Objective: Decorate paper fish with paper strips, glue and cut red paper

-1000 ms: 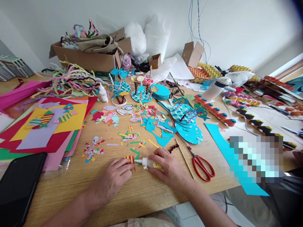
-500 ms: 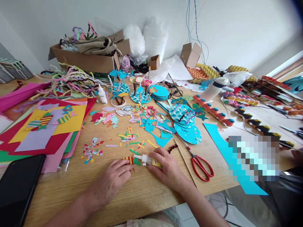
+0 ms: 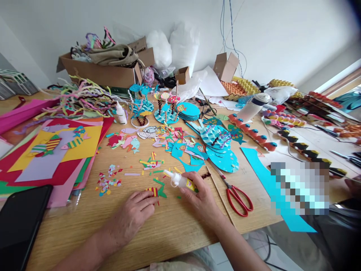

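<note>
Paper fish (image 3: 153, 191) lies partly hidden beneath the left hand (image 3: 134, 210).

Left hand (image 3: 137, 206): our fingers lie over a striped paper fish (image 3: 152, 191) on the wooden table (image 3: 70, 222).
Right hand (image 3: 200, 192): we grip a tilted squeeze bottle (image 3: 184, 181), its nozzle (image 3: 169, 174) towards the far left.
Near right: red-handled scissors (image 3: 241, 193) lie beside a thin stick (image 3: 221, 197).
Far left: we see a cardboard box (image 3: 98, 75) behind tangled pipe cleaners (image 3: 81, 96).

Table (image 3: 93, 229) wood-grained, smooth; glue bottle (image 3: 184, 182) smooth translucent plastic; striped fish (image 3: 153, 191) matt paper; scissors (image 3: 231, 188) by near edge, smooth red handles, metal pivot; pipe cleaners (image 3: 81, 97) fuzzy, toward far edge
</note>
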`<action>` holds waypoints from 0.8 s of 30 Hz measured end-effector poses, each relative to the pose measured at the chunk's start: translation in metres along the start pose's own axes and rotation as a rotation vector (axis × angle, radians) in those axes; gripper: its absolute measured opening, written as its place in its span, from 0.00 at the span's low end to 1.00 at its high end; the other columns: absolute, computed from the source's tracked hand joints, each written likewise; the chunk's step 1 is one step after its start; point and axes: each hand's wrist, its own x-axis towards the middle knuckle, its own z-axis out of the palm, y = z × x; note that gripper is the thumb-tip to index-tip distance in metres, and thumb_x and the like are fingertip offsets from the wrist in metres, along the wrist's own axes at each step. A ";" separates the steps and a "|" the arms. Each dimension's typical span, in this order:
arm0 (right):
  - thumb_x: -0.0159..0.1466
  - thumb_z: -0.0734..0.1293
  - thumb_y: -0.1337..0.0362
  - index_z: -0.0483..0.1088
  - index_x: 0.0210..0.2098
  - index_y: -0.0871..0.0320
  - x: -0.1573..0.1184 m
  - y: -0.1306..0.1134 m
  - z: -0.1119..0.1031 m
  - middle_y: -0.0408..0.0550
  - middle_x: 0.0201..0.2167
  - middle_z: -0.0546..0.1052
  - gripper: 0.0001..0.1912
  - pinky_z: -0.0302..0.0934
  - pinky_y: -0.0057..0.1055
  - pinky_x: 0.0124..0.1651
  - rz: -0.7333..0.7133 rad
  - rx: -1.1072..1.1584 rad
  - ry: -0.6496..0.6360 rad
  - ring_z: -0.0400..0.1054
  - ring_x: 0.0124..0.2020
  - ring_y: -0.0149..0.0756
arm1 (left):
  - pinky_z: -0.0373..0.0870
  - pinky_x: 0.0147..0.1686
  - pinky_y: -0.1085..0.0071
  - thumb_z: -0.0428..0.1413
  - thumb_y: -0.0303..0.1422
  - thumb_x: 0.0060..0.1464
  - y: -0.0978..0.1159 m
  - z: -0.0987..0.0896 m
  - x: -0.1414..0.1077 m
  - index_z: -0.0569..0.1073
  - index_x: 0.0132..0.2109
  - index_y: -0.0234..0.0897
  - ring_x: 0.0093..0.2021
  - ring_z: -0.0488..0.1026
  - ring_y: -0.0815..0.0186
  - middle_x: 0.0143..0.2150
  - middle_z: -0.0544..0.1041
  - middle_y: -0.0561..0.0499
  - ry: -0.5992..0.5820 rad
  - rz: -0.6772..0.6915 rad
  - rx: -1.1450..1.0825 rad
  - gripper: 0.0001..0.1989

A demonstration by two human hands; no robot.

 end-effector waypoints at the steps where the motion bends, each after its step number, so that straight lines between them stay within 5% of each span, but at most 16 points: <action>1: 0.62 0.62 0.58 0.64 0.44 0.54 0.000 0.000 -0.001 0.48 0.39 0.71 0.12 0.61 0.32 0.43 0.036 0.058 0.034 0.66 0.41 0.39 | 0.61 0.48 0.66 0.39 0.24 0.63 0.000 -0.002 0.001 0.71 0.37 0.37 0.50 0.67 0.65 0.46 0.77 0.53 0.004 0.005 0.004 0.16; 6: 0.62 0.59 0.52 0.61 0.51 0.54 0.006 -0.001 -0.006 0.50 0.45 0.71 0.21 0.63 0.35 0.40 0.228 0.344 0.119 0.67 0.42 0.41 | 0.63 0.46 0.68 0.39 0.25 0.63 -0.001 -0.007 0.005 0.72 0.37 0.38 0.48 0.68 0.67 0.44 0.78 0.55 0.020 0.060 0.054 0.17; 11: 0.59 0.63 0.53 0.62 0.46 0.53 0.039 -0.003 -0.021 0.49 0.43 0.72 0.19 0.65 0.35 0.38 0.194 0.490 0.172 0.68 0.41 0.41 | 0.62 0.45 0.71 0.37 0.27 0.65 -0.006 -0.003 0.005 0.72 0.37 0.38 0.46 0.69 0.68 0.43 0.78 0.56 0.119 0.128 0.079 0.19; 17: 0.49 0.69 0.56 0.63 0.37 0.55 0.122 0.015 -0.039 0.44 0.32 0.73 0.19 0.65 0.34 0.36 0.160 0.352 0.383 0.69 0.34 0.37 | 0.61 0.44 0.71 0.39 0.27 0.64 -0.006 0.005 0.005 0.71 0.35 0.39 0.45 0.69 0.68 0.42 0.78 0.55 0.183 0.135 0.090 0.17; 24: 0.48 0.68 0.62 0.63 0.36 0.57 0.221 0.071 -0.034 0.43 0.30 0.72 0.16 0.63 0.31 0.34 0.235 0.149 0.498 0.67 0.32 0.35 | 0.60 0.43 0.71 0.38 0.27 0.64 -0.007 0.026 0.003 0.70 0.30 0.40 0.41 0.69 0.69 0.36 0.78 0.56 0.333 0.071 0.102 0.20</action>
